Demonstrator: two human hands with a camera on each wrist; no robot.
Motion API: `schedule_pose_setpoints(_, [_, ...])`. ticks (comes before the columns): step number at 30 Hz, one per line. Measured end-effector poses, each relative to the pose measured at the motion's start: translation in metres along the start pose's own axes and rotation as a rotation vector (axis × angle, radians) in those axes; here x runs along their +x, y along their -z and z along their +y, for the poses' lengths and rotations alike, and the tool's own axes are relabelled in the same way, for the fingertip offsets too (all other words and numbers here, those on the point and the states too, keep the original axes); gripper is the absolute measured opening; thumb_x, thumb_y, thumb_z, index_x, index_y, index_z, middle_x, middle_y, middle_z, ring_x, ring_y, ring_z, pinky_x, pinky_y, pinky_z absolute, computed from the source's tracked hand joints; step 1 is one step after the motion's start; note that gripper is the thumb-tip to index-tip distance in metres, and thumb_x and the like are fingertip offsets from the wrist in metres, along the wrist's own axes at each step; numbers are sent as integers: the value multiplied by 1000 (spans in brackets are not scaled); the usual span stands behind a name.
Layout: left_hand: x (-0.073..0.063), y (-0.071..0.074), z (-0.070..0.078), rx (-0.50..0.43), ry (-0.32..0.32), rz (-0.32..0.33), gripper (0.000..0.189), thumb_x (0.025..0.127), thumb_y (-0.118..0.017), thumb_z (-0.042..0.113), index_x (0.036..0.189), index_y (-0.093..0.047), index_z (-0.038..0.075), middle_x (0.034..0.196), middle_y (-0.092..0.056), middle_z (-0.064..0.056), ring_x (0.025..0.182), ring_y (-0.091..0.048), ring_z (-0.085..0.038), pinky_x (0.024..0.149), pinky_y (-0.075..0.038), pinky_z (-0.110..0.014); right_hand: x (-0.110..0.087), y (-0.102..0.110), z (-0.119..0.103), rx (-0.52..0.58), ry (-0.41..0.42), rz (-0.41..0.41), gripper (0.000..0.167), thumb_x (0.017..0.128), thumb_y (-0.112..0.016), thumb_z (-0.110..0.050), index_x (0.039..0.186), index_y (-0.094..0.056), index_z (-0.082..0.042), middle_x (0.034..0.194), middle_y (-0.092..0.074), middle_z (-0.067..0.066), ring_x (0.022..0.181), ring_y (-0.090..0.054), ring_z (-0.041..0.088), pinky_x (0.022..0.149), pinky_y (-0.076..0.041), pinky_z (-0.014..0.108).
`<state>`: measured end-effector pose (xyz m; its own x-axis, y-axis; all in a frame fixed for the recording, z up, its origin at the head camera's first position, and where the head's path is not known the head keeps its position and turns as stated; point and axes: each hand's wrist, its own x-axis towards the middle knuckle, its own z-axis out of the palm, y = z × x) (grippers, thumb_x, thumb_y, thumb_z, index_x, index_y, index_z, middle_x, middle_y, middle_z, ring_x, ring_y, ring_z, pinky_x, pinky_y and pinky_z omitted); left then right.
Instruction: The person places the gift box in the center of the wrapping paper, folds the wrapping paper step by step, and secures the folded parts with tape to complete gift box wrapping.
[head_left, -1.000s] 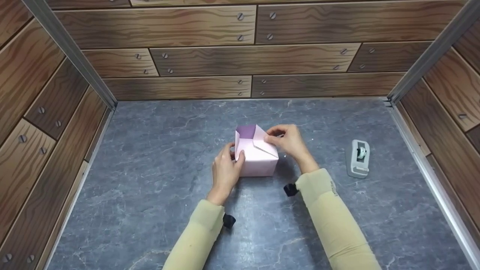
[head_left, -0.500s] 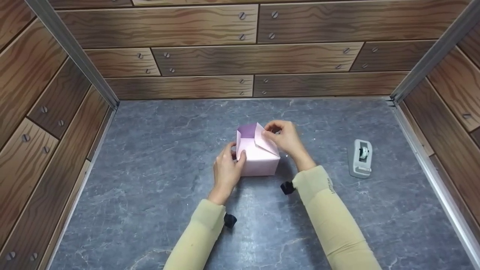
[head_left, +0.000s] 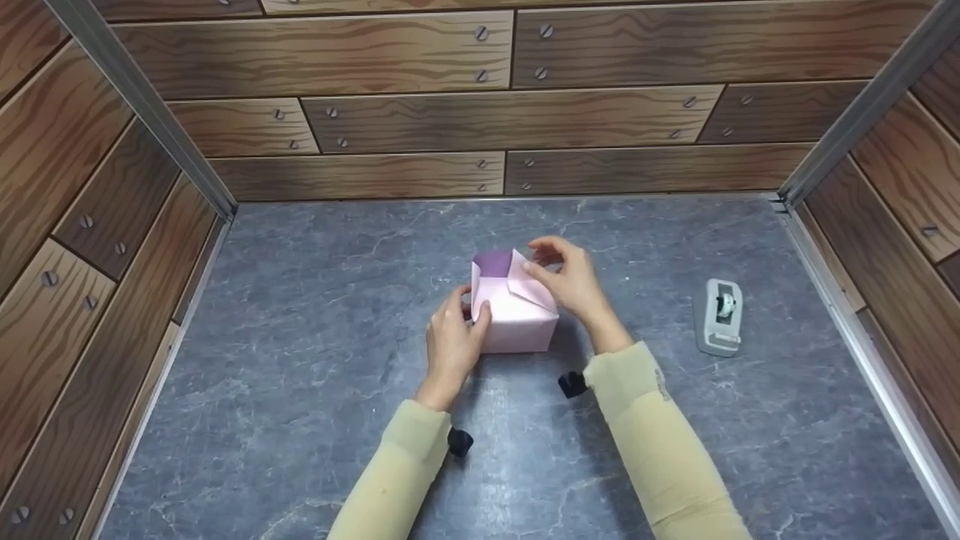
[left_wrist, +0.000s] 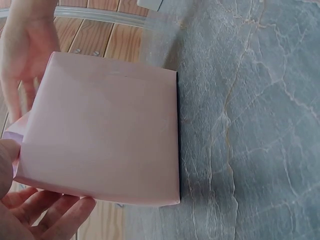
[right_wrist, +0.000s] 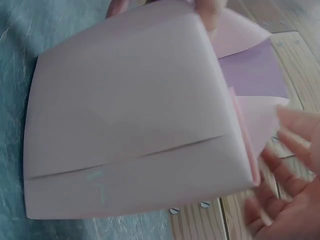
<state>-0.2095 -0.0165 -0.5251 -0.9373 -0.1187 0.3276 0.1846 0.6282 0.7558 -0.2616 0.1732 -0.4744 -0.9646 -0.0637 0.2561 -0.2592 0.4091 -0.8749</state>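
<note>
A pink paper box (head_left: 517,334) with a purple inside stands on the grey marbled table, its top flaps partly folded in. At its left side my left hand (head_left: 452,337) grips it, thumb over the near top edge and fingers along the side wall, as the left wrist view also shows. My right hand (head_left: 571,281) is at the raised right flap (head_left: 531,283), thumb against it and the other fingers spread away. In the right wrist view the right hand (right_wrist: 292,185) is blurred beside the flaps, and a seam (right_wrist: 125,158) crosses the box's side.
A grey tape dispenser (head_left: 720,316) stands on the table (head_left: 300,360) to the right. Wood-patterned walls (head_left: 420,120) with metal edging close off the back and both sides. A small black wrist camera (head_left: 460,442) sits under the left cuff.
The right hand pinched the right flap earlier; now its fingers have lifted and parted from the thumb. The left hand and the box have hardly moved.
</note>
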Motion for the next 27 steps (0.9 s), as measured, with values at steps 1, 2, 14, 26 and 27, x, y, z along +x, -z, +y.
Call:
schedule_pose_setpoints(1, [0, 0, 0, 0, -1, 2, 35, 91, -67, 29, 118, -66, 7, 90, -71, -5, 81, -69, -17, 71, -56, -37, -3, 1, 2, 4, -19, 1, 31, 85, -75, -4, 113, -66, 5, 103, -66, 21, 97, -62, 33, 83, -49, 45])
schedule_pose_setpoints(2, [0, 0, 0, -1, -3, 4, 35, 91, -67, 29, 118, -66, 7, 90, -71, -5, 81, -69, -17, 71, -56, -37, -6, 3, 4, 11, -42, -2, 34, 85, -74, -3, 115, -64, 6, 106, -65, 22, 100, -61, 34, 86, -49, 48])
schedule_pose_setpoints(14, [-1, 0, -1, 2, -9, 14, 34, 92, -67, 29, 118, -66, 8, 91, -72, -5, 81, -69, -16, 71, -56, -39, -37, 4, 24, 127, -234, -12, 43, 86, -72, -3, 125, -57, 7, 119, -60, 24, 114, -55, 33, 93, -46, 44])
schedule_pose_setpoints(26, [1, 5, -1, -40, 4, 0, 36, 90, -69, 33, 113, -65, 6, 86, -72, -4, 79, -70, -16, 72, -57, -35, -38, 3, 28, 182, -321, -36, 43, 88, -73, -11, 127, -59, 1, 125, -60, 18, 119, -54, 28, 100, -42, 43])
schedule_pose_setpoints(27, [1, 6, 0, -45, 8, -2, 37, 90, -69, 33, 114, -65, 6, 86, -72, -4, 80, -70, -16, 72, -57, -34, -38, 3, 28, 177, -326, -37, 43, 88, -73, -12, 127, -59, 1, 126, -60, 17, 120, -54, 29, 101, -42, 43])
